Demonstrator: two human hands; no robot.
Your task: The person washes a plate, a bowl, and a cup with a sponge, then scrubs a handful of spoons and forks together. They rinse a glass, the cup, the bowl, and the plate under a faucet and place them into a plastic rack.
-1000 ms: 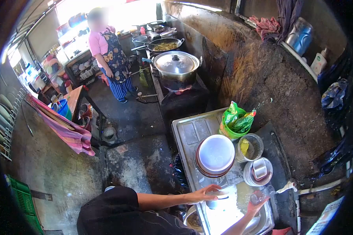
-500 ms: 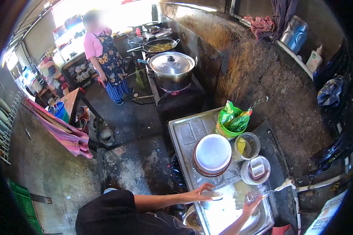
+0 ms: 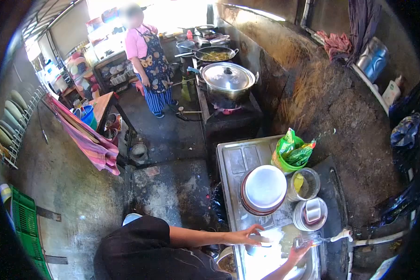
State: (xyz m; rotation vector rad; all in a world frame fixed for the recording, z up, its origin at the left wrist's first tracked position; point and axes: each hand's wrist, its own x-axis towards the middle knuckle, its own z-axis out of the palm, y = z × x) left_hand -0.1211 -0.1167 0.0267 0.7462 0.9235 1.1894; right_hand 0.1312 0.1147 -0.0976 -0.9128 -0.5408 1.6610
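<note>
In the head view, my right hand (image 3: 297, 253) grips a clear drinking glass (image 3: 303, 241), tilted on its side, below the tap (image 3: 344, 234). A thin stream of water runs from the tap to the glass. My left hand (image 3: 245, 237) curls its fingers around a small round-rimmed vessel (image 3: 264, 241) over the left part of the steel sink (image 3: 238, 263). Glare hides much of that vessel and the basin. Beyond my hands are a stack of white bowls (image 3: 308, 221) with a small rectangular dish (image 3: 313, 209) on top, and a pile of large plates (image 3: 266, 186).
On the steel drainboard (image 3: 233, 158) stand a green basket (image 3: 280, 161) of packets and a clear tub (image 3: 316, 184) with a yellow item. A lidded pot (image 3: 226, 91) sits over flame. Further off stands an aproned person (image 3: 154, 70). At left is a green crate (image 3: 28, 224).
The camera view has shifted, so the scene sits further right. Both hands keep their holds, and the glass stays by the running water. The other person remains by the stoves.
</note>
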